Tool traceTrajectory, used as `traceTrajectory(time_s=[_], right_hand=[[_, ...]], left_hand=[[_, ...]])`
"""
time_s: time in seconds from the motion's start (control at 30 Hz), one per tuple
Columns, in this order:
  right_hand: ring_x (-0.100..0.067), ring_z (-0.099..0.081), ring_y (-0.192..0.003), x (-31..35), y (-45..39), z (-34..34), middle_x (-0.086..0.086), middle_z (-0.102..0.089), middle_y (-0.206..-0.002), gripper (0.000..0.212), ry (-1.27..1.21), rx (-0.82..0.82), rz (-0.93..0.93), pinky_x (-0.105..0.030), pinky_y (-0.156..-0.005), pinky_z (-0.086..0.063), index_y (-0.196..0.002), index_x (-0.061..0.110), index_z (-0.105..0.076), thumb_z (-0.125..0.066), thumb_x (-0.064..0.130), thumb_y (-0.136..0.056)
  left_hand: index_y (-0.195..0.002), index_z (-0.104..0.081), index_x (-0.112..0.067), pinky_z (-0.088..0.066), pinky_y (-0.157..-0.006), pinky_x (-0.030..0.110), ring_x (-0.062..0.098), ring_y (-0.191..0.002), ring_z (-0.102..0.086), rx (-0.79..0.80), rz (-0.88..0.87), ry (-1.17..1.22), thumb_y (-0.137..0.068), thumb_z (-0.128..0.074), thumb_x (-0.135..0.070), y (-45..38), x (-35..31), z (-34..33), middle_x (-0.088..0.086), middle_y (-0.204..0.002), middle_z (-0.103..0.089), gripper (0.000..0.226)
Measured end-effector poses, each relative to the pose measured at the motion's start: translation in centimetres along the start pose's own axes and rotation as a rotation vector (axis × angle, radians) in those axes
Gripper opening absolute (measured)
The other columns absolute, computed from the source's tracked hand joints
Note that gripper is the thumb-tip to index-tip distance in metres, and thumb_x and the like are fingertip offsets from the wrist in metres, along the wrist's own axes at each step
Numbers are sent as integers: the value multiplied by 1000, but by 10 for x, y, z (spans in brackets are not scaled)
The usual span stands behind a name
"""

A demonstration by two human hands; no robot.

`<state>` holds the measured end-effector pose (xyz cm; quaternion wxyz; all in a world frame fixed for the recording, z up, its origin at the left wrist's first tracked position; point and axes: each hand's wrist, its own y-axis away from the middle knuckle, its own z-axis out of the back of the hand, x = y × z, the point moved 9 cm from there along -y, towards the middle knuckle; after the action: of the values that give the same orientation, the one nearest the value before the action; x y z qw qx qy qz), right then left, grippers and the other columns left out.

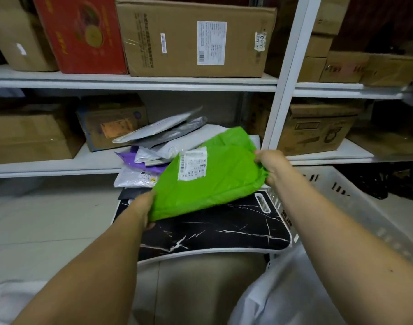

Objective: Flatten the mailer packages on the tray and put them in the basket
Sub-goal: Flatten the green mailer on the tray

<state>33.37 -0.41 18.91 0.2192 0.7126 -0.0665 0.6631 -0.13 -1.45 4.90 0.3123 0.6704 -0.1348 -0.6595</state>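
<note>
Green mailer held tilted above the black marbled tray, not yet lying flat on it. Left hand gripping the lower corner at 7 o'clock; right hand pinching the edge at 3 o'clock.

Risk: slick film slipping from the corner grips; trapped air leaving it puffed. Pile of mailers stacked loosely at 12 o'clock, liable to slide.

White basket at 3 o'clock; contents largely hidden by the right arm, cannot tell. Tray bare where visible.
</note>
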Motion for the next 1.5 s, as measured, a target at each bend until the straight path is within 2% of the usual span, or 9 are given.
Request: traceTrajectory(time_s=[0.07, 0.2, 0.37, 0.53, 0.67, 0.8, 1.1, 1.27, 1.5], right_hand=[[-24, -65, -66, -52, -10, -3, -16, -68, -79, 37, 99, 54, -79, -25, -50, -54, -114, -3, -58, -29, -14, -93], [-37, -55, -119, -133, -30, 2, -27, -54, -130, 33, 517, 84, -165, -41, -98, -48, -126, -5, -54, -39, -5, -97], [-38, -55, -116, -205, -43, 2, -24, -56, -130, 36, 740, 39, -202, -42, -100, -44, -128, -2, -55, -41, 0, -95], [-33, -44, -130, -217, -56, -16, -12, -38, -148, 51, 924, 95, -84, -40, -106, -37, -142, 10, -41, -42, 3, -92], [-25, -13, -148, -193, -55, -28, 1, -10, -162, 60, 1259, -81, 116, -52, -115, -19, -152, 20, -20, -41, 22, -97], [-23, -5, -149, -174, -13, -77, -3, -10, -162, 62, 1367, -110, 485, -57, -114, 0, -154, 17, -18, -25, 46, -100], [-33, -36, -138, -257, 21, -114, -5, -38, -153, 56, 1493, 216, 545, -69, -101, -28, -146, 31, -35, -27, 53, -95], [-37, -45, -133, -259, 17, -115, -6, -47, -146, 55, 1521, 239, 478, -69, -97, -33, -139, 32, -47, -29, 54, -92], [-23, -55, -113, -230, 6, -126, -3, -62, -125, 63, 1571, 239, 547, -56, -106, -25, -129, 18, -57, -32, 57, -87]], left_hand=[[-120, -53, -11, -48, -77, 39, 30, -93, -61, -82, -21, -57, -96, -51, -25, -25, 17, 20, 12, -116, -60, 28], [-129, -51, 6, -48, -94, 48, 37, -108, -57, -211, -13, -298, -93, -46, -6, -91, 54, 54, 25, -130, -55, 38], [-136, -48, 0, -40, -99, 28, 27, -129, -48, -271, -26, -684, -98, -45, -12, -43, 44, 49, 15, -142, -48, 41], [-128, -52, 5, -40, -98, 38, 36, -124, -49, -353, 110, -696, -94, -48, -17, -58, 62, 54, 22, -134, -51, 40], [-119, -49, -3, -35, -99, 49, 38, -121, -45, -602, -295, -900, -81, -48, -27, -36, 24, 35, 21, -126, -49, 45], [-146, -35, -18, -11, -111, 57, 32, -144, -23, -378, -819, -1338, -92, -30, -50, -31, 36, -41, 15, -154, -29, 63], [-150, -23, -25, -25, -102, 69, 34, -141, -28, -175, -763, -1446, -93, -22, -49, -46, 83, -78, 14, -154, -28, 62], [-149, 17, -29, 0, -113, 61, 28, -147, 10, -127, -662, -1516, -90, 8, -54, -54, 88, -79, 2, -160, 9, 65], [-149, -26, -21, -26, -110, 42, 24, -138, -30, -132, -705, -1464, -100, -21, -45, -49, 70, -83, 5, -151, -35, 55]])
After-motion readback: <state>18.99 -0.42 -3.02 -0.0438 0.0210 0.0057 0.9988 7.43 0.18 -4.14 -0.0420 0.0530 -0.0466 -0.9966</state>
